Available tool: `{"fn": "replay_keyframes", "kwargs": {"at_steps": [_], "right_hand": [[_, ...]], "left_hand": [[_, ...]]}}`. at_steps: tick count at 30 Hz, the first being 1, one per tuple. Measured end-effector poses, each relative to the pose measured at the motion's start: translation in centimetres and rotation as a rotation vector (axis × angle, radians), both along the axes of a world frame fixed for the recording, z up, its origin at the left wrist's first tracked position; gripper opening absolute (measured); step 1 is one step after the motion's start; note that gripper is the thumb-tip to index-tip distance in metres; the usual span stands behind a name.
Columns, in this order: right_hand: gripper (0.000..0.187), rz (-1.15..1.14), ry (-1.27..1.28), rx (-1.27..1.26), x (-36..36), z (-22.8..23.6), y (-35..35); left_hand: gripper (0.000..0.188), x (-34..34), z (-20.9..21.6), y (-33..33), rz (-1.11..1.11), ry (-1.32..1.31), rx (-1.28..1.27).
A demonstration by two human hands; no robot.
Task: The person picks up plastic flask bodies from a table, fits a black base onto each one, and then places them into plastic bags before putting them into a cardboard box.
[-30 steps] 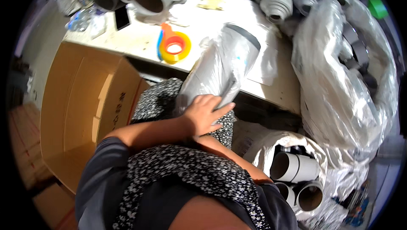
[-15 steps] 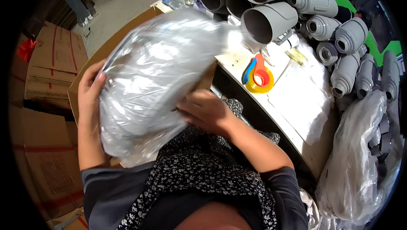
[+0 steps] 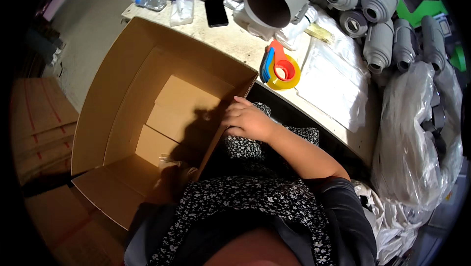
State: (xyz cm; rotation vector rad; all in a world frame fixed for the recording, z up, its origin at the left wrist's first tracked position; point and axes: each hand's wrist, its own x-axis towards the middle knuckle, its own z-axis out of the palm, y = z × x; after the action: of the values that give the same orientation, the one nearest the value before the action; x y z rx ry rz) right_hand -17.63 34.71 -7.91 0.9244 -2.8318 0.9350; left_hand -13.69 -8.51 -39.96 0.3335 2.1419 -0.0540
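A large open cardboard box stands tilted in front of me, its brown inside and bottom flaps showing. My right hand is closed over its right side wall, with the fingers curled across the edge. In deep shadow, my left hand reaches into the near part of the box; its fingers are hard to make out. Close to that hand lies a small bit of clear plastic. What the left hand holds, if anything, is hidden.
On the white table are a tape dispenser, a black phone, water bottles, clear plastic bags and piled grey cylinders. A plastic sack hangs at right. Flattened cartons lie at left.
The big clear plastic bag has left my hands and is out of sight. The open box now shows fully. My right hand moved onto its side wall; my left went down into it.
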Motion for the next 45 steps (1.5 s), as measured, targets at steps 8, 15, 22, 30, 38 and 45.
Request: {"fn": "replay_keyframes", "kwargs": {"at_steps": [8, 15, 22, 30, 38, 45], "right_hand": [[0.059, -1.049, 0.149, 0.418, -3.0, -4.1, 8.1], [0.047, -0.427, 0.163, 0.130, -3.1, -2.9, 11.7], [0.039, -0.618, 0.508, 0.002, -4.0, -4.0, 11.6], [0.043, -1.431, 0.124, 0.108, 31.3, 3.7, 14.8], [0.039, -1.953, -0.400, 1.044, 58.5, 2.4, 12.4], [0.042, -2.201, -0.123, 0.342, 55.5, 24.0, 13.0]], "left_hand": [[0.031, 1.9, 0.5, 6.1, -0.003, -0.068, -0.003], [0.032, 0.2, 2.0, 5.4, -0.090, -0.057, -0.047], [0.033, -8.4, 8.3, 6.4, -0.176, 0.172, 0.029], [0.026, -13.1, 32.9, 28.1, 0.002, 0.605, 1.122], [0.016, -4.9, 39.5, 42.7, -0.414, 0.360, 1.499], [0.022, 5.9, 45.6, 47.8, -0.874, -0.009, 1.859]]}}
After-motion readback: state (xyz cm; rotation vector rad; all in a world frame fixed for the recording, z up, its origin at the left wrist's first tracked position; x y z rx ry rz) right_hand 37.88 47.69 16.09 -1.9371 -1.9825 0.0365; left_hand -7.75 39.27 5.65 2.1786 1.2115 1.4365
